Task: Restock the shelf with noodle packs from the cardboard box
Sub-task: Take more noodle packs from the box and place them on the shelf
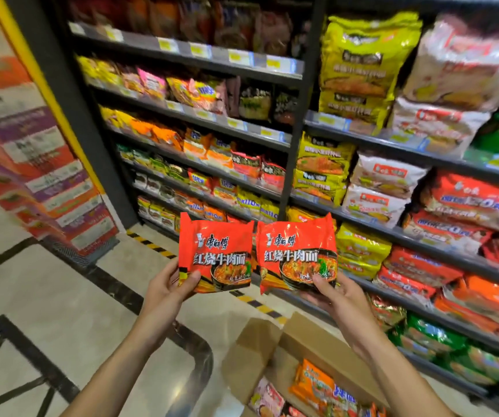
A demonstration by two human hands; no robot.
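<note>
Red noodle packs, one per hand: the left hand pinches the left pack by its lower corner, the right hand grips the right pack from below, fingers mostly hidden. Both packs are in front of the shelf. Below, the cardboard box is cut off by the frame edge.

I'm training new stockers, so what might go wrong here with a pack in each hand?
The left hand and right hand each hold a red noodle pack only by its lower edge, so one may slip. With both hands full, neither can clear space on the crowded shelf. The open cardboard box sits near the feet, a possible trip hazard.
</note>
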